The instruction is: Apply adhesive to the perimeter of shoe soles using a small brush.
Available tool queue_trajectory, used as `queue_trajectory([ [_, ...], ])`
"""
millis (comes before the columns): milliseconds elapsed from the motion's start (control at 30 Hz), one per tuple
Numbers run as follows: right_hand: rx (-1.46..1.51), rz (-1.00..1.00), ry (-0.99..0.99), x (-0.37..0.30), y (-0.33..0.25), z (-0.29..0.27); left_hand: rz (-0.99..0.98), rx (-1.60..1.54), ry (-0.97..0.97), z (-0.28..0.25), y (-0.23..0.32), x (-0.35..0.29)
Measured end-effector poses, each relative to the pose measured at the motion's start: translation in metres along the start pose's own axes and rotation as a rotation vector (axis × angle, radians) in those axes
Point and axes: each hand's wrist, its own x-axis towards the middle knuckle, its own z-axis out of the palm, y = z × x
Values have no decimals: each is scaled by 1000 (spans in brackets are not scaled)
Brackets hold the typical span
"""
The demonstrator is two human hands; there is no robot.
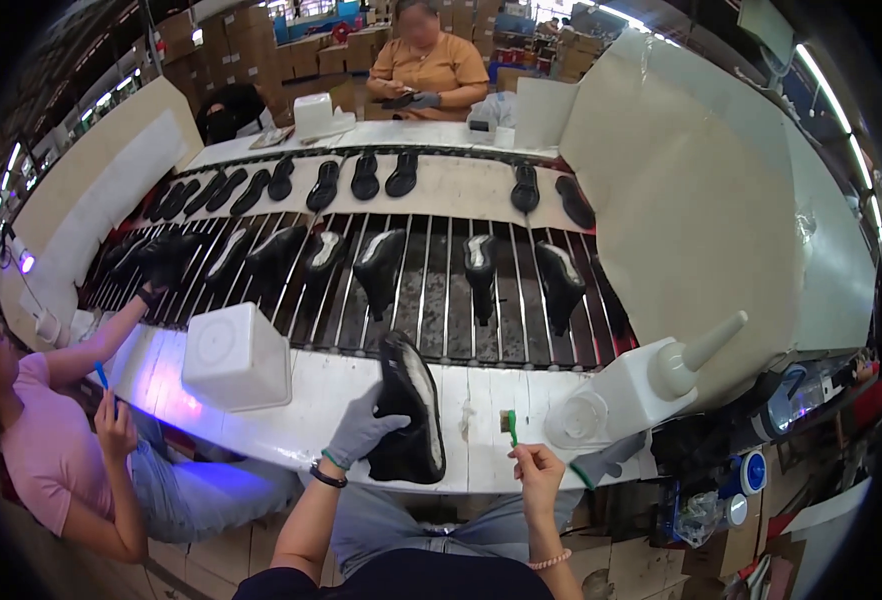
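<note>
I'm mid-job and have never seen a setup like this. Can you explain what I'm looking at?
There's no machine arm here: just a person's two hands, seen from a wide camera on their head, looking down. The lens bends straight edges.

The left hand, in a grey glove, holds a black shoe with a pale underside. The bare right hand holds a green brush.

On the white table are a white box and a white bottle. Beyond, more shoes rest over metal bars, with black soles behind. Two co-workers show: one left, one across.
</note>
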Motion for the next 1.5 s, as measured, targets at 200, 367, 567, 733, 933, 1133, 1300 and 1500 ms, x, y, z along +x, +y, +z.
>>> queue_trajectory([
  [200, -21, 34, 75, 1, 20, -5, -9, 201, -217, 29, -6, 8],
  [367, -303, -81, 196, 3, 35, -10, -25, 1121, -414, 40, 11, -23],
  [567, -655, -508, 223, 10, 42, -9, 73, 874, -342, 33, -7, -13],
  [733, -684, -443, 219, 8, 36, -8, -47, 643, -288, 35, 8, -9],
  [933, -624, -508, 329, 10, 38, -5, -351, -829, -327, 16, 3, 5],
  [1133, -665, -556, 371, 11, 40, -7, -35, -873, -168, 12, 18, 71],
  [1300, -669, -579, 347, 13, 41, -4, 70, -396, 53, 27, -47, 193],
  [1500, -718, -548, 365, 13, 44, -6, -45, 402, 504, 81, -86, 181],
])
